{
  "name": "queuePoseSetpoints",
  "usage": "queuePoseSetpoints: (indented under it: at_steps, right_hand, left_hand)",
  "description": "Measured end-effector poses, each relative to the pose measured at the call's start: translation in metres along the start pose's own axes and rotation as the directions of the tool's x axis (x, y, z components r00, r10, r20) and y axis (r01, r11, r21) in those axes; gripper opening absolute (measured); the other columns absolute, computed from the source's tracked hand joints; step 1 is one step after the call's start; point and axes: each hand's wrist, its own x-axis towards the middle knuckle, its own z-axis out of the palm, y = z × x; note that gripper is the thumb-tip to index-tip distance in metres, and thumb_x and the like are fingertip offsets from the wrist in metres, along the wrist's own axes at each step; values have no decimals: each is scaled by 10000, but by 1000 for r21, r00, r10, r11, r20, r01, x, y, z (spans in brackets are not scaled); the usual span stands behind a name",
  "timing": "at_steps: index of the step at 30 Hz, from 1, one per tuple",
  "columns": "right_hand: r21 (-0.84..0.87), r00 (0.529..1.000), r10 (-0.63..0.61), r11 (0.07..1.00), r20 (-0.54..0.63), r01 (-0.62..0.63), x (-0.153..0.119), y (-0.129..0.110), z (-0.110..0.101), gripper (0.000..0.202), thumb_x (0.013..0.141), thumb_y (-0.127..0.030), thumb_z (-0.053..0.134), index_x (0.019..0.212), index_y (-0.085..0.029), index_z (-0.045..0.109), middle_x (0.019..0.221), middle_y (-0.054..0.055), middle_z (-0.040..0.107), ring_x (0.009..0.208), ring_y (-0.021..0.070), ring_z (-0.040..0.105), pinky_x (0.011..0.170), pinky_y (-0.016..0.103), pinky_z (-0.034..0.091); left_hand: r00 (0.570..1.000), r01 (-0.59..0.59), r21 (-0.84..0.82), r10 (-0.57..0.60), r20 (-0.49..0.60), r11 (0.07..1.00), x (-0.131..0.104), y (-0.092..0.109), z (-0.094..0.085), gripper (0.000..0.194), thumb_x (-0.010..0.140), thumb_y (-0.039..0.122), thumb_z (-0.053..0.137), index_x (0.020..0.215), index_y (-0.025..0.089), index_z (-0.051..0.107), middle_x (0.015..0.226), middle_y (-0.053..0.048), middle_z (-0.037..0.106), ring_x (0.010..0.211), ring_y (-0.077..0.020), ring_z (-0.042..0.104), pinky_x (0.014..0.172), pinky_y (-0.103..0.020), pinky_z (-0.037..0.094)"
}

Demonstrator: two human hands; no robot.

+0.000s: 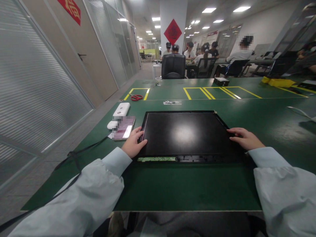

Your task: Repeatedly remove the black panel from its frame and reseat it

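A black LCD screen panel [182, 133] lies face up on the green table, with a narrow green circuit board [156, 159] along its near edge. At the panel's left edge my left hand [133, 144] grips the frame, its thumb over the rim. My right hand [245, 139] holds the opposite edge, thumb and fingers on the frame. A phone [124, 128] lies just left of my left hand, with a white rounded object [113, 125] beside it.
Behind the phone is a white device [121, 109]. Red-handled scissors [136, 97] and small bagged pieces [172, 102] lie farther back. A black box [221, 81] and a yellow tray [277, 81] are at the far side. A dark strap [74, 153] crosses near my left arm. People sit beyond.
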Motion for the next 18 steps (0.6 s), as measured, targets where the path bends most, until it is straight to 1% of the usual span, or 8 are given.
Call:
queuePoseSetpoints:
  at_steps: [3, 6, 10, 12, 14, 16, 18]
  right_hand:
    - [-6, 1000, 8, 1000, 2, -8, 0, -2, -1, 356, 648, -400, 687, 945, -238, 797, 1197, 122, 734, 900, 263, 669, 962, 475, 559]
    - [-22, 1000, -1, 1000, 9, 2, 1, -2, 0, 362, 644, -406, 674, 934, -230, 799, 1188, 126, 738, 906, 266, 659, 958, 470, 548]
    - [-35, 1000, -16, 999, -10, 16, 1, 2, 2, 386, 646, -424, 642, 944, -229, 791, 1178, 132, 733, 882, 264, 647, 948, 484, 543]
    - [-29, 1000, -14, 999, -16, 13, 1, 3, 3, 395, 643, -432, 636, 947, -230, 788, 1173, 131, 732, 879, 266, 646, 953, 490, 540]
    - [-22, 1000, -7, 1000, -20, 6, 1, 4, 3, 398, 635, -435, 635, 942, -233, 786, 1171, 130, 730, 885, 270, 649, 958, 493, 540]
    - [-18, 1000, -1, 1000, -23, 0, 1, 4, 3, 392, 629, -439, 636, 933, -241, 787, 1172, 125, 730, 892, 274, 654, 964, 496, 541]
    - [-22, 1000, 0, 1000, -26, -1, 2, 5, 3, 381, 632, -430, 627, 926, -251, 788, 1173, 117, 731, 895, 276, 659, 974, 500, 541]
  left_hand:
    - [1000, -1, 7, 2, 0, 1000, -1, 3, 1, 535, 867, 403, 637, 1334, 144, 675, 1577, -209, 504, 1497, -379, 472, 1258, -585, 344]
    - [1000, -18, 9, 18, 11, 1000, -3, 6, 0, 561, 898, 378, 608, 1414, 158, 627, 1597, -207, 491, 1518, -364, 451, 1259, -586, 338]
    - [998, -58, 25, 57, 33, 998, -5, 11, -12, 565, 920, 415, 607, 1424, 159, 619, 1596, -218, 502, 1509, -369, 462, 1243, -603, 354]
    - [993, -116, 32, 115, 30, 993, -6, 13, -21, 583, 908, 481, 649, 1406, 180, 637, 1589, -208, 518, 1499, -378, 472, 1229, -610, 374]
    - [975, -218, 33, 216, 44, 975, -7, 14, -29, 615, 889, 534, 697, 1402, 199, 649, 1575, -196, 543, 1483, -376, 489, 1225, -600, 385]
    - [939, -334, 4, 332, 92, 943, -7, 13, -34, 626, 884, 541, 729, 1412, 214, 651, 1539, -178, 592, 1446, -350, 536, 1220, -562, 407]
    - [897, -416, -43, 418, 145, 908, -7, 11, -35, 619, 878, 530, 751, 1407, 221, 662, 1489, -164, 646, 1392, -324, 595, 1197, -522, 446]
